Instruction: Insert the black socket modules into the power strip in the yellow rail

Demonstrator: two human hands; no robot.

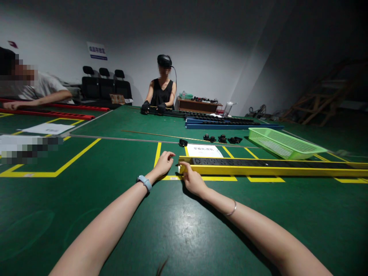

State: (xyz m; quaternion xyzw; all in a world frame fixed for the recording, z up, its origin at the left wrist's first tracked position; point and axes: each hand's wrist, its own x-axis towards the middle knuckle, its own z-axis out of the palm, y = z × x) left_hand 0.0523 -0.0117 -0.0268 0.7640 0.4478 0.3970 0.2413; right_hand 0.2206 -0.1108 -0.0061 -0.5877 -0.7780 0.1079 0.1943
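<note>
A long yellow rail (273, 169) with a black socket strip set in it lies across the green table (120, 180), running from the centre to the right edge. My right hand (193, 179) pinches the rail's left end between thumb and fingers. My left hand (163, 162) hovers just left of that end, fingers loosely curled, holding nothing. A white paper sheet (204, 150) lies just behind the rail's left end.
A green mesh basket (283, 142) stands at the right behind the rail. Small black parts (221, 138) lie mid-table. A seated person in black gloves (161, 94) handles a black strip on blue rails (230, 123). Another person (34, 92) leans over red rails (48, 113) at the left.
</note>
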